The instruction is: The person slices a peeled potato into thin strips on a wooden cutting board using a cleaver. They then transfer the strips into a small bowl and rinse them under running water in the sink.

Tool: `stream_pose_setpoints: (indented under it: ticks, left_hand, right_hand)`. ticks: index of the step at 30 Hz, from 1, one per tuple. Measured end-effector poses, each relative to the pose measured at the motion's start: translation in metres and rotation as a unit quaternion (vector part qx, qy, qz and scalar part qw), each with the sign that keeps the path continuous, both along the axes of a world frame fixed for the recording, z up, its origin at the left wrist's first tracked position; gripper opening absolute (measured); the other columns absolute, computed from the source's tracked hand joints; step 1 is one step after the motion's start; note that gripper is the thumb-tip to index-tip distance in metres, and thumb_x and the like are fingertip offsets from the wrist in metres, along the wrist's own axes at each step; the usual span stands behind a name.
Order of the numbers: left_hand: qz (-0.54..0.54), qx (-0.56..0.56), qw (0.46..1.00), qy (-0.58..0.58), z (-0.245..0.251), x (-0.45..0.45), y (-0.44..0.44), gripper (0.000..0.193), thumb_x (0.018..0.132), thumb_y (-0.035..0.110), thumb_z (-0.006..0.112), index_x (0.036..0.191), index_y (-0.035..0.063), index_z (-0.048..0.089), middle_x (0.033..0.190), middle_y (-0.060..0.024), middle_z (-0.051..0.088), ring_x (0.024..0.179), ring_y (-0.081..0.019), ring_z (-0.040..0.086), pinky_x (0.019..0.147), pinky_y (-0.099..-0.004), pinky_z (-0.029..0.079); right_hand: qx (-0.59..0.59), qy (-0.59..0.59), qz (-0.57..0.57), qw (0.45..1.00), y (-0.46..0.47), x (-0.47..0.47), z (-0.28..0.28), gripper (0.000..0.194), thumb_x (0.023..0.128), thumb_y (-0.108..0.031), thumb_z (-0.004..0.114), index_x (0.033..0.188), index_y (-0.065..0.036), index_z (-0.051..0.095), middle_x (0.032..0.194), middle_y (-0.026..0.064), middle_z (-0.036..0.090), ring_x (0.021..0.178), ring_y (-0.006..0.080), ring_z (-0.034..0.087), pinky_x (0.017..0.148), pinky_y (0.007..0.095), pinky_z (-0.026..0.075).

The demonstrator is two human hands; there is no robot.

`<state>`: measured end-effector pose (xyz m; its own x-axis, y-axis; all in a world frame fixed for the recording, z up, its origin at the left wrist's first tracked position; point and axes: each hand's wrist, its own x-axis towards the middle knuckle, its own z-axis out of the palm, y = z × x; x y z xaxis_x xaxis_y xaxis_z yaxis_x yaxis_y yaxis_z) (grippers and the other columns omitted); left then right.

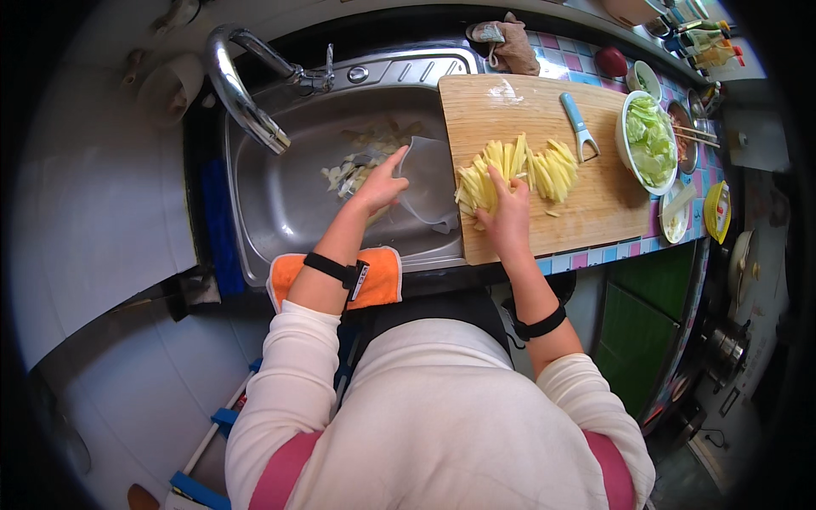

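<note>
My left hand (382,183) grips the rim of a translucent plastic bowl (428,182), which is tilted over the sink beside the board's left edge. On the wooden cutting board (605,210), pale yellow strips, apparently cut potato (507,156), lie in two adjoining heaps. My right hand (509,213) rests on the left heap with thumb and fingers spread among the strips. A peeler with a blue handle (574,115) lies farther back on the board, right of the strips.
Peelings (357,169) lie in the steel sink (287,191) under a chrome faucet (245,95). An orange cloth (379,280) hangs over its front edge. At the board's right stand a bowl of lettuce (650,140), a bowl with chopsticks (685,137) and a small dish (674,223).
</note>
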<state>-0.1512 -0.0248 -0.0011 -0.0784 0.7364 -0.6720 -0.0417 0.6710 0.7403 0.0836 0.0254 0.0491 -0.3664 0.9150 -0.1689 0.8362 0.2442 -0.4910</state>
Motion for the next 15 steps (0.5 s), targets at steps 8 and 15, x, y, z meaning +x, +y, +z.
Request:
stream_pose_setpoints:
  ticks: [8,15]
  left_hand:
    - [0.018,0.040,0.999,0.005,0.017,0.000,-0.001,0.076,0.075,0.007,0.053,0.146,0.0212,0.030,0.136,-0.0054,0.046,0.099,-0.0168,0.054,0.066,-0.0317,0.051]
    - [0.001,0.016,0.999,-0.028,0.020,-0.003,0.001,0.076,0.076,0.004,0.050,0.146,0.0227,0.029,0.141,-0.0077,0.040,0.119,-0.0220,0.046,0.079,-0.0393,0.050]
  right_hand:
    - [-0.016,0.059,0.006,0.998,-0.006,-0.024,-0.006,0.078,0.067,-0.007,0.078,0.136,-0.013,0.043,0.121,0.0261,0.042,0.111,0.0411,0.045,0.094,0.0419,0.041]
    - [0.000,0.210,0.031,0.977,-0.025,-0.047,-0.023,0.070,0.075,-0.001,0.071,0.137,-0.002,0.037,0.120,0.0200,0.045,0.103,0.0290,0.053,0.077,0.0325,0.051]
